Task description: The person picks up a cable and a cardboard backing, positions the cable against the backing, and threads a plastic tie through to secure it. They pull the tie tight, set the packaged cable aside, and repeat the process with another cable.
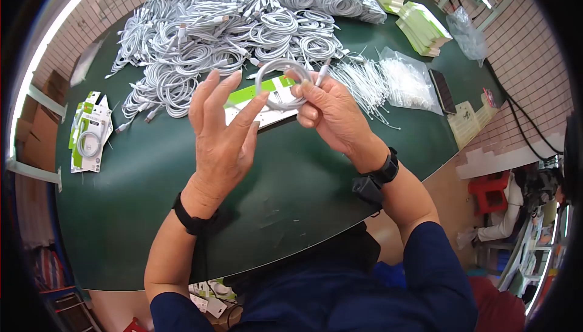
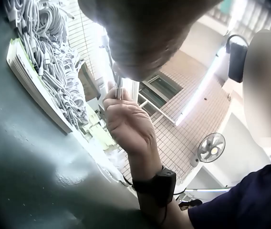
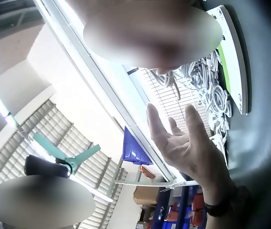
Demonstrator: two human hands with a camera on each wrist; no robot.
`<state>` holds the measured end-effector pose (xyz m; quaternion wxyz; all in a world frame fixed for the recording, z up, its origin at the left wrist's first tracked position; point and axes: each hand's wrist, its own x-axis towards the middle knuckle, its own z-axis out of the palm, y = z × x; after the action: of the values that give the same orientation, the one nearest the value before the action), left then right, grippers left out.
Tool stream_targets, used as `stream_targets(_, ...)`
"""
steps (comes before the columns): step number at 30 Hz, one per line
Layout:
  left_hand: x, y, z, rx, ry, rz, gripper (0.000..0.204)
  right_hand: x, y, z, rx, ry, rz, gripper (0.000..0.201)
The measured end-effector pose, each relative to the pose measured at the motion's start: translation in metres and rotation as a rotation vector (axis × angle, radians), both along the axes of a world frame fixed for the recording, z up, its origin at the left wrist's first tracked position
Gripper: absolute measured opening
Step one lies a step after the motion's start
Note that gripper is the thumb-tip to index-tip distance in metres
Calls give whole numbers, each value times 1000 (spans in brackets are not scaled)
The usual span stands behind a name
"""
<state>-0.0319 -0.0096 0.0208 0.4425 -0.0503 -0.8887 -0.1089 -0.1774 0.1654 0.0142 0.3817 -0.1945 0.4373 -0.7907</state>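
Observation:
A coiled white cable (image 1: 262,75) is held up by the right hand (image 1: 337,110), thumb and fingers pinching its right side, one plug end sticking up. Beside the coil's left edge the left hand (image 1: 221,128) has its fingers spread; whether a fingertip touches the coil I cannot tell. Behind and below the coil lies a stack of green-and-white cards (image 1: 243,96) on the table. In the left wrist view the right hand (image 2: 130,126) pinches the cable; in the right wrist view the left hand (image 3: 192,152) shows spread fingers.
A large heap of coiled cables (image 1: 194,46) covers the table's back. White ties (image 1: 358,83) and a bag of small white pieces (image 1: 408,82) lie right of it, with card stacks (image 1: 422,28) behind. Packaged cables (image 1: 90,137) are at left; a dark phone (image 1: 443,91) is at right.

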Motion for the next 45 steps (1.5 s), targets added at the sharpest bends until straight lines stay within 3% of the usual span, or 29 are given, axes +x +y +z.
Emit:
stream_targets(2, 4, -2, 1, 1, 39, -16, 56, -8, 1, -2, -50, 24, -55, 36)
stream_targets(5, 5, 10, -4, 951, -265, -209, 54, -7, 1, -1, -103, 41, -106, 39)
stream_targets(9, -7, 5, -19, 1660, -434, -458, 55, 14, -5, -3, -105, 80, -41, 37)
stream_targets(17, -4, 9, -13, 1749, -196, -626, 48, 29, -14, -13, 59, 125, 91, 39)
stream_targets(23, -5, -13, -25, 2141, -225, -860, 49, 29, -13, -20, -89, -33, 299, 53)
stream_targets(24, -6, -11, -16, 2190, -253, -721, 50, 29, -13, -20, -74, -19, 309, 51)
stream_targets(27, -4, -25, -10, 2147, -434, -726, 55, 30, -12, -18, 27, 95, 312, 45)
stream_targets(29, -1, -19, -6, 2001, -486, -627, 52, 31, -13, -19, 174, 270, 281, 41)
stream_targets(32, -3, -8, -1, 1768, -549, -458, 45, 31, -14, -20, 251, 284, 260, 32)
stream_targets(34, -3, 0, 6, 1634, -548, -348, 51, 26, -13, -24, 207, 249, 316, 32)
stream_targets(38, 2, -14, 1, 1630, -733, -404, 63, 23, -6, -15, 227, 403, 465, 44)
stream_targets(40, 3, -16, -7, 1569, -811, -381, 58, 18, -4, -18, 290, 517, 529, 52)
stream_targets(45, -1, -5, -15, 1316, -803, -231, 43, 5, -2, -20, 388, 606, 652, 44)
